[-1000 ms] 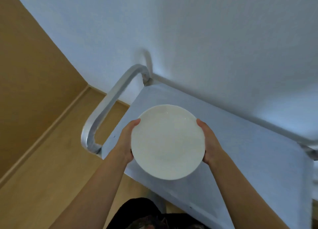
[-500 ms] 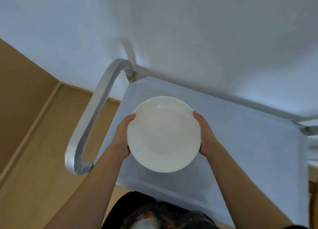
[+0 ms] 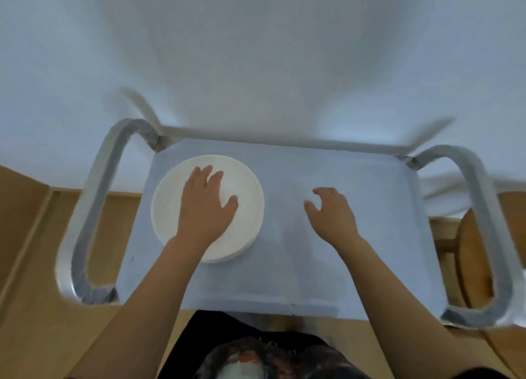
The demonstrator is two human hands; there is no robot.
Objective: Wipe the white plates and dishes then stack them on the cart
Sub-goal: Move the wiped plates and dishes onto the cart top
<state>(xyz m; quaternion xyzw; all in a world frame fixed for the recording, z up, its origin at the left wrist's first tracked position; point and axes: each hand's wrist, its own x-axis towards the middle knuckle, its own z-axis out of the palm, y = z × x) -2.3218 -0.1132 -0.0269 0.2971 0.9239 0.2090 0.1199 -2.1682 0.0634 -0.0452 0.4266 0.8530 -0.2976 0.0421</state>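
A white plate (image 3: 244, 205) lies flat on the left part of the metal cart top (image 3: 355, 250). My left hand (image 3: 206, 205) hovers or rests over the plate's middle with straight, spread fingers; contact cannot be told. My right hand (image 3: 331, 215) is to the right of the plate, above the bare cart top, fingers loosely curled and holding nothing. The plate's edge looks layered at its lower right, as if more than one plate lies there.
The cart has a metal loop handle on the left (image 3: 88, 216) and one on the right (image 3: 484, 230). A white wall (image 3: 270, 51) is right behind it. Wooden floor (image 3: 31, 265) is at the left, a wooden round object (image 3: 472, 256) at the right.
Both hands held the plate by its rim above the cart; now the plate lies on the cart top and both hands have let go. The view has swung to face the cart squarely.
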